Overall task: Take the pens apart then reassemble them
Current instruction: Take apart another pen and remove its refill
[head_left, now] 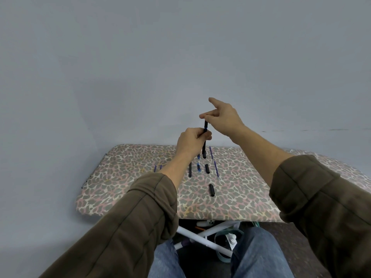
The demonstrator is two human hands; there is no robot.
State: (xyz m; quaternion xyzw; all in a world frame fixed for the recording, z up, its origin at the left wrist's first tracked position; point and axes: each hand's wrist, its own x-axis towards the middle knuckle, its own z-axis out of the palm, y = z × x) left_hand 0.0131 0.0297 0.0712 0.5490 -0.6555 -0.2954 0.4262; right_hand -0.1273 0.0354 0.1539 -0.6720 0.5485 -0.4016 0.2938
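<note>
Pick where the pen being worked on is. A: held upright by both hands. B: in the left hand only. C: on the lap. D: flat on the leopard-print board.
A: the left hand grips the black pen low down and the right hand pinches its top.

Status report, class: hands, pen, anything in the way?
Left hand grips slim black plastic pen; right hand pinches its top. Loose black pieces lie below. Nothing blocking.

Olive-brown sleeves (128, 221) pushed up both forearms, cuffs bunched and stitched; faded blue jeans (259, 255) cover the knees.
</note>
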